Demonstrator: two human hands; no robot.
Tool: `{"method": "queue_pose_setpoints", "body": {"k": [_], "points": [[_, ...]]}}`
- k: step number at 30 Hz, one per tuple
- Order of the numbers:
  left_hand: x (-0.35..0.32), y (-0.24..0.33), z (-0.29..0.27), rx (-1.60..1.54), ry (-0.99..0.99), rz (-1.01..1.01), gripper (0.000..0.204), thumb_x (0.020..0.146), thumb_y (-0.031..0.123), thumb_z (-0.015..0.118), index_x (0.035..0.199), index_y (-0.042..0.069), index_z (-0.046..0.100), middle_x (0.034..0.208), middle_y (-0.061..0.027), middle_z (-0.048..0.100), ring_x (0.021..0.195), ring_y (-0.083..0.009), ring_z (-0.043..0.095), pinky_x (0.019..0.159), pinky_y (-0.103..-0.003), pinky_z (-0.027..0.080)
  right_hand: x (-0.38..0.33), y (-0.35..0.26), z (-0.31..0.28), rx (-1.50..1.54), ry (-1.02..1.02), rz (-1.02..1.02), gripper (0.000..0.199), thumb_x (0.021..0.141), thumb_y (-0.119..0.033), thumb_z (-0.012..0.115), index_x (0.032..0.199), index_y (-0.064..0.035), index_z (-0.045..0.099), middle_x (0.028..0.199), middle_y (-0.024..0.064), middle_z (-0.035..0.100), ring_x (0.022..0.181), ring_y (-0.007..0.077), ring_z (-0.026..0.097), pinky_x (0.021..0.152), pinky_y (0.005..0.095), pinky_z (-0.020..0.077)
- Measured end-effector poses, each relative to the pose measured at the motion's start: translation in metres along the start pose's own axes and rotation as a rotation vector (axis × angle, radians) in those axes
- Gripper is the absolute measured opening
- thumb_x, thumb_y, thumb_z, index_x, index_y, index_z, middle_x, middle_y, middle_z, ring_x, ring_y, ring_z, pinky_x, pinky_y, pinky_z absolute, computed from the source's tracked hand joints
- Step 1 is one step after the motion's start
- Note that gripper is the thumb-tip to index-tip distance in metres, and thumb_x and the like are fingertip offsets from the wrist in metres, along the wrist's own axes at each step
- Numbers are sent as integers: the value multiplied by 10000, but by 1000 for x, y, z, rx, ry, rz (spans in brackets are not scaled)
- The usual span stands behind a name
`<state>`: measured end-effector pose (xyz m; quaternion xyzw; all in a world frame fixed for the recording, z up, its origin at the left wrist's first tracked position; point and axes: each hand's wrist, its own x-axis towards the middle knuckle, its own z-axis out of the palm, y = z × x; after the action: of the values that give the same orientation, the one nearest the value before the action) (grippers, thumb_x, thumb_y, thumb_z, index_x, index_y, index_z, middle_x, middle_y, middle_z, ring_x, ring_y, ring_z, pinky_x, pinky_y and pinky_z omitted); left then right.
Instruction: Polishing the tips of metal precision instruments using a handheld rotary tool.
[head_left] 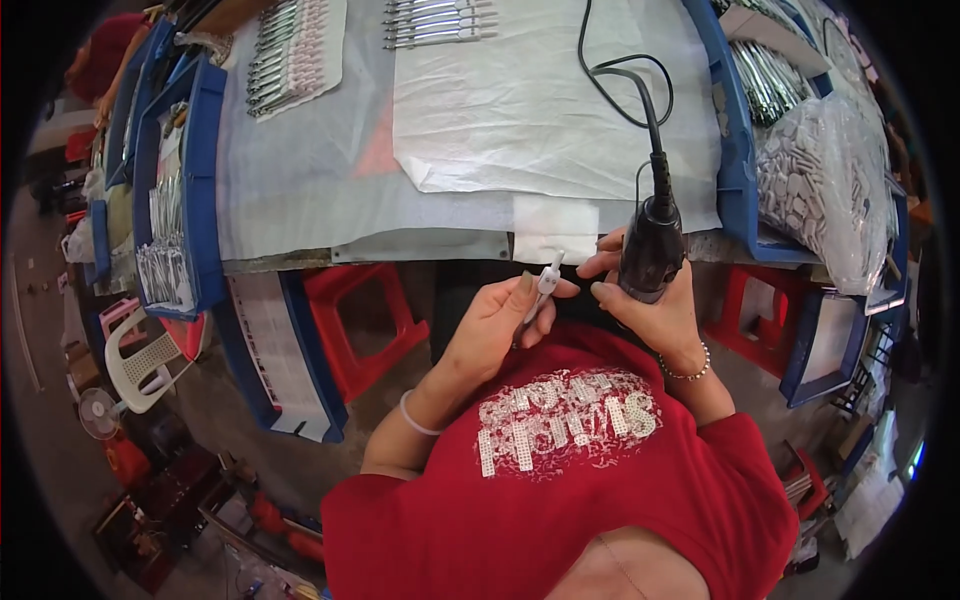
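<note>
My left hand [497, 318] is closed around a small, slim white-and-silver piece [545, 286], narrow tip pointing away from me. I cannot make out its exact kind. In my right hand [655, 305] is a black corded electric screwdriver [651, 250], held upright with its cable leaving the top; its lower end is hidden. Both hands are close together in front of my red shirt, at the table's near edge. Just beyond them, a folded white cloth [556, 228] lies over that edge. The screwdriver and the slim piece are apart.
White sheeting [550, 130] covers the table. Rows of slim metal pieces [440, 22] lie at the back, with more [290, 55] at far left. Blue bins [180, 190] of metal parts flank it; a clear bag of white pieces [815, 190] stands right. Red stools [362, 325] sit below.
</note>
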<state>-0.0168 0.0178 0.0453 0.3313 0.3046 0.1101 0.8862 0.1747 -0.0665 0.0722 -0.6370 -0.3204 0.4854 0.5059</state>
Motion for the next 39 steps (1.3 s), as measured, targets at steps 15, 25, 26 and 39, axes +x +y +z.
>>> {"method": "queue_pose_setpoints", "body": {"k": [15,25,26,39], "points": [[32,-49,-16,-608,-30,-174,426,1034,410,432,999,21,600,689,-6,541,475,-52,370,430,-205,297,23,-3,13,-32,21,51,422,740,3,741,1116,15,551,989,137,699,757,69,599,680,226,488],[29,-49,-10,-434,94,-92,371,1024,383,477,949,33,571,716,-2,524,514,-51,394,453,-205,310,41,-9,24,-366,-93,69,317,775,-76,765,1033,-12,591,765,55,678,726,68,632,681,248,507],[28,-49,-7,-407,132,-87,366,1026,379,475,941,35,567,719,-1,524,520,-51,402,458,-204,315,41,-8,24,-371,-92,62,314,774,-76,765,1027,-12,591,771,56,680,728,68,631,683,249,508],[26,-49,-1,-427,132,-56,232,1034,215,489,1059,14,602,708,7,510,510,-39,390,455,-197,305,46,-8,15,-368,-147,156,449,735,-78,773,1148,-12,610,929,65,704,850,82,637,782,262,503]]}}
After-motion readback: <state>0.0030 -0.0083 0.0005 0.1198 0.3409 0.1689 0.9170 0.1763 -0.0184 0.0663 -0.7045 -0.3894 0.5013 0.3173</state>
